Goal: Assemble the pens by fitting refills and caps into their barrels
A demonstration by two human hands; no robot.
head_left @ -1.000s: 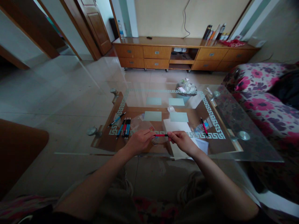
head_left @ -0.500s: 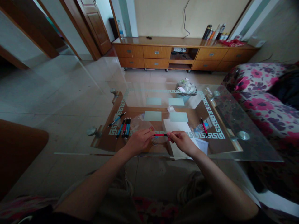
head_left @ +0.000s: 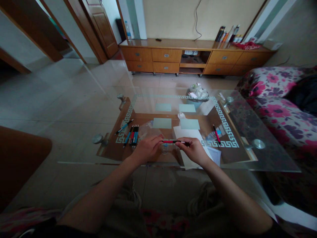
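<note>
A red and black pen [head_left: 169, 141] lies level between my hands, above the near part of the glass table [head_left: 272, 158]. My left hand [head_left: 148, 147] is closed on its left end. My right hand [head_left: 192, 149] pinches the right part, where a dark tip with a shiny bit shows by the fingers. Left of my left hand, several blue and red pens [head_left: 134, 135] lie side by side on the glass, with a blue and black pen [head_left: 123, 127] slanting beyond them. Another red and black pen [head_left: 216, 135] rests to the right of my right hand.
Through the glass show white papers [head_left: 189, 134] and a clear plastic bag [head_left: 148, 130]. A full waste basket [head_left: 196, 100] stands at the table's far side. Beyond is a long wooden cabinet [head_left: 165, 56]; a flowered sofa [head_left: 274, 105] is on the right.
My right hand has shifted slightly right along the pen and its grip has changed. More of the pen's dark part now shows near its fingers. My left hand stays nearly in place.
</note>
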